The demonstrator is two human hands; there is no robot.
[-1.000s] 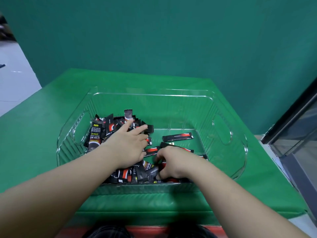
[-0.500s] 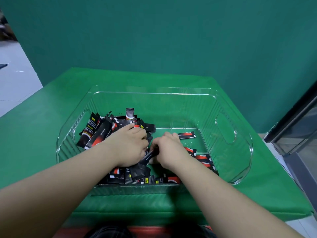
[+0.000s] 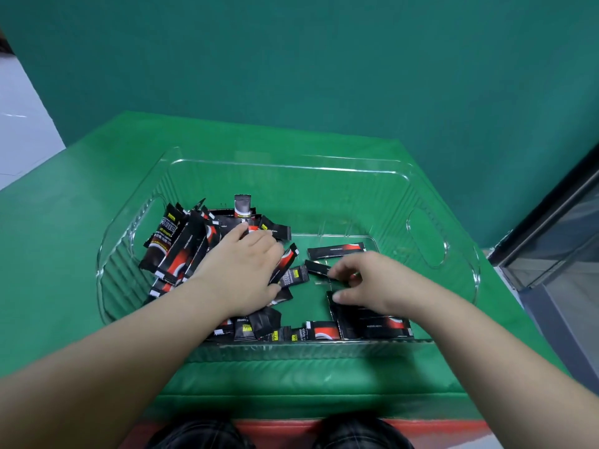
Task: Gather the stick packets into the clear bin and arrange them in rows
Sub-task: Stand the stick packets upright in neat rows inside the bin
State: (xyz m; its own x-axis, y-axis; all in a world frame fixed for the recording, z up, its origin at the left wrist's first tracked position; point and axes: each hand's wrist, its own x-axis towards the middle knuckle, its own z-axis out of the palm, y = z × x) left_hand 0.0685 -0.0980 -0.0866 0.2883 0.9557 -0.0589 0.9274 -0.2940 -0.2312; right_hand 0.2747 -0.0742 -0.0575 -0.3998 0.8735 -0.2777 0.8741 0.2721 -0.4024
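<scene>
The clear bin (image 3: 291, 165) sits on the green table. A loose heap of black-and-red stick packets (image 3: 181, 251) fills its left half. My left hand (image 3: 240, 270) lies palm down on that heap with the fingers spread, and one packet (image 3: 285, 264) stands tilted against its fingertips. My right hand (image 3: 369, 281) is in the middle of the bin, fingertips pinching the end of a small black packet (image 3: 316, 267). Its thumb rests on flat packets (image 3: 372, 324) by the near wall. A single packet (image 3: 337, 251) lies flat further back.
The bin has handle cut-outs on the left wall (image 3: 142, 218) and the right wall (image 3: 428, 238). Its right and far parts show bare green floor (image 3: 405, 286). A dark glass-fronted cabinet (image 3: 557, 241) stands to the right of the table. The near table edge is red (image 3: 291, 432).
My right hand has pulled away from my left hand and moved right. Packets now lie flat at the near right of the bin. The left hand stays on the heap.
</scene>
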